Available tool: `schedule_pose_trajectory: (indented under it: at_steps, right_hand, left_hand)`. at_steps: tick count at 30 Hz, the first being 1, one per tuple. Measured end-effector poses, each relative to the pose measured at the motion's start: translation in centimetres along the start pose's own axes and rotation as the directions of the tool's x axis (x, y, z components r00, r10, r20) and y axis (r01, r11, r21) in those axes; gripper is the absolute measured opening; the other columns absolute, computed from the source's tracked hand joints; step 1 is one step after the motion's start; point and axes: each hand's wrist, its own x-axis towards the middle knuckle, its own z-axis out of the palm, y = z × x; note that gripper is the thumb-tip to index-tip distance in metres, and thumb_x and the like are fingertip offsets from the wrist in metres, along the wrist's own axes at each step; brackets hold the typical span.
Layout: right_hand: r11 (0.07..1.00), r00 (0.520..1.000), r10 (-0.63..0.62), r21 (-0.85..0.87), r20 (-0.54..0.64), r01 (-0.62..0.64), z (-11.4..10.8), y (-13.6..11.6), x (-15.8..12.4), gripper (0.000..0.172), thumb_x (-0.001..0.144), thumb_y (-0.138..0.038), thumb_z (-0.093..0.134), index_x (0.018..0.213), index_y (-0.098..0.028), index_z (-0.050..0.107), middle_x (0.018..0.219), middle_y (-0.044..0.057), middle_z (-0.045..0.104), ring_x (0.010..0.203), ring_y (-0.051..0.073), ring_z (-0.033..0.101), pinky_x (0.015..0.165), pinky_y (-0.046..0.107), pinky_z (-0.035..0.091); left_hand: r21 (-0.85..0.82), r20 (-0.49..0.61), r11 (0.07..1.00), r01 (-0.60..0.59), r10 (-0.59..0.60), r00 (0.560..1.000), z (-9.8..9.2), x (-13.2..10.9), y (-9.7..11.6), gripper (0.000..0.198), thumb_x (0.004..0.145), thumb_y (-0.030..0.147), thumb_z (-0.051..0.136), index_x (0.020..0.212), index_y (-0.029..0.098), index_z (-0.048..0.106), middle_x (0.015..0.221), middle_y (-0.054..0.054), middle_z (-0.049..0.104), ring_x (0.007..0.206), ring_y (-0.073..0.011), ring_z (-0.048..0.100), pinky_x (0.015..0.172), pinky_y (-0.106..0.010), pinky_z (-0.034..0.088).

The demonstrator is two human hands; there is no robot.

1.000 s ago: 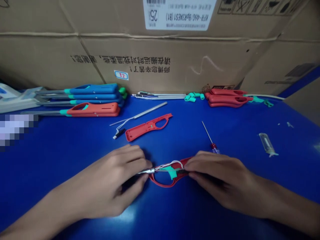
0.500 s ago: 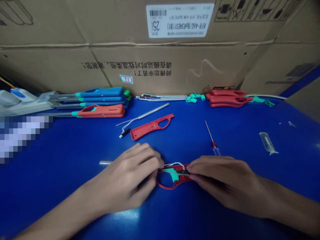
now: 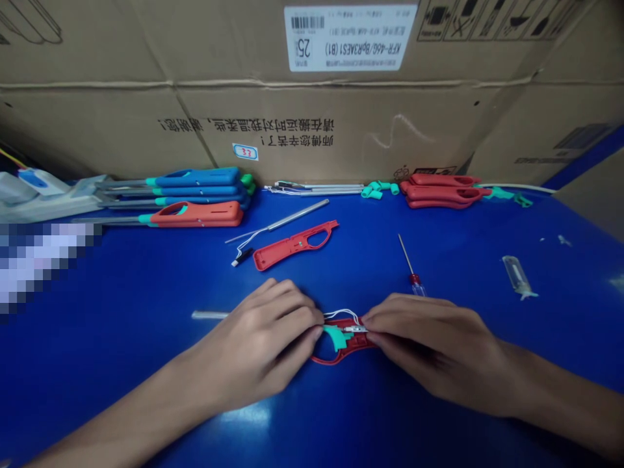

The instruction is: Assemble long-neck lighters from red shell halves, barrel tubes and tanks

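Note:
A red lighter shell half (image 3: pixel 334 359) lies open-side up between my hands, a green trigger (image 3: pixel 335 338) seated in its loop. My left hand (image 3: pixel 273 335) is closed on the shell's front end, and a metal tube (image 3: pixel 209 315) sticks out past it to the left. With the fingertips of my right hand (image 3: pixel 429 341) I pinch a small igniter (image 3: pixel 355 329), its whitish end showing just right of the trigger. Two white wires (image 3: pixel 344 313) arch from the igniter toward my left fingers. My right fingers hide the shell's rear end.
Beyond my hands lie another red shell half (image 3: pixel 295 246), a wired metal tube (image 3: pixel 298 214) and a screwdriver (image 3: pixel 409 263). Blue lighters (image 3: pixel 199 185) and red shells (image 3: pixel 441 192) are stacked by the cardboard box (image 3: pixel 244 97). A clear plastic piece (image 3: pixel 519 276) lies right.
The igniter's dark body and the thin strip across the trigger no longer show; its whitish end is now visible. My right hand has shifted slightly up, and the trigger sits at a different angle.

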Motion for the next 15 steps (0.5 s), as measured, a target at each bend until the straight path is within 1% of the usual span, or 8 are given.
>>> schedule_pose_trajectory:
  at_steps: [3,5,10,12,15]
  right_hand:
    - [1.000,1.000,-0.002,-0.002,0.006,0.002,0.02,-0.05,0.04,0.016,0.088,-0.002,0.058,0.099,-0.012,0.064,0.089,0.006,0.071,0.081,0.013,0.066,0.074,0.024,0.055]
    - [1.000,1.000,0.001,-0.018,-0.002,-0.001,0.03,-0.05,-0.03,0.016,0.089,-0.003,0.057,0.100,-0.012,0.064,0.090,0.005,0.071,0.082,0.013,0.066,0.075,0.023,0.055]
    - [0.998,0.999,0.013,-0.053,-0.052,-0.015,0.09,0.01,-0.27,0.016,0.088,-0.003,0.060,0.100,-0.012,0.065,0.093,0.004,0.072,0.084,0.011,0.066,0.079,0.020,0.054]
    - [0.998,0.999,0.009,-0.054,-0.049,-0.012,0.13,0.03,-0.26,0.016,0.088,-0.003,0.060,0.100,-0.012,0.065,0.092,0.003,0.072,0.084,0.010,0.066,0.078,0.020,0.054]
    - [0.999,1.000,-0.002,-0.046,-0.026,0.001,0.17,0.05,-0.17,0.016,0.088,-0.003,0.059,0.101,-0.012,0.065,0.092,0.004,0.072,0.083,0.011,0.065,0.077,0.021,0.054]
  left_hand:
    - [0.002,-0.013,1.000,0.018,-0.018,1.000,0.01,-0.11,0.10,0.015,0.092,0.014,0.053,0.104,0.017,0.062,0.092,-0.005,0.065,0.086,-0.0192,0.056,0.079,-0.037,0.045]
    - [-0.001,-0.023,1.000,0.019,-0.020,1.000,0.00,-0.13,0.17,0.016,0.092,0.014,0.052,0.106,0.016,0.060,0.090,-0.005,0.065,0.084,-0.0189,0.056,0.078,-0.036,0.046]
    - [-0.013,-0.035,1.000,-0.022,0.022,0.999,-0.16,0.00,0.28,0.016,0.089,0.012,0.054,0.104,0.014,0.058,0.091,-0.006,0.064,0.084,-0.0188,0.056,0.077,-0.035,0.047]
    - [-0.007,-0.031,0.999,-0.036,0.036,0.999,-0.29,0.07,0.29,0.016,0.088,0.014,0.056,0.103,0.013,0.059,0.093,-0.007,0.064,0.084,-0.0191,0.056,0.075,-0.035,0.048]
    - [0.020,-0.004,1.000,-0.020,0.020,1.000,-0.55,0.14,0.27,0.016,0.087,0.017,0.057,0.103,0.013,0.059,0.091,-0.007,0.063,0.081,-0.0192,0.055,0.071,-0.034,0.048]
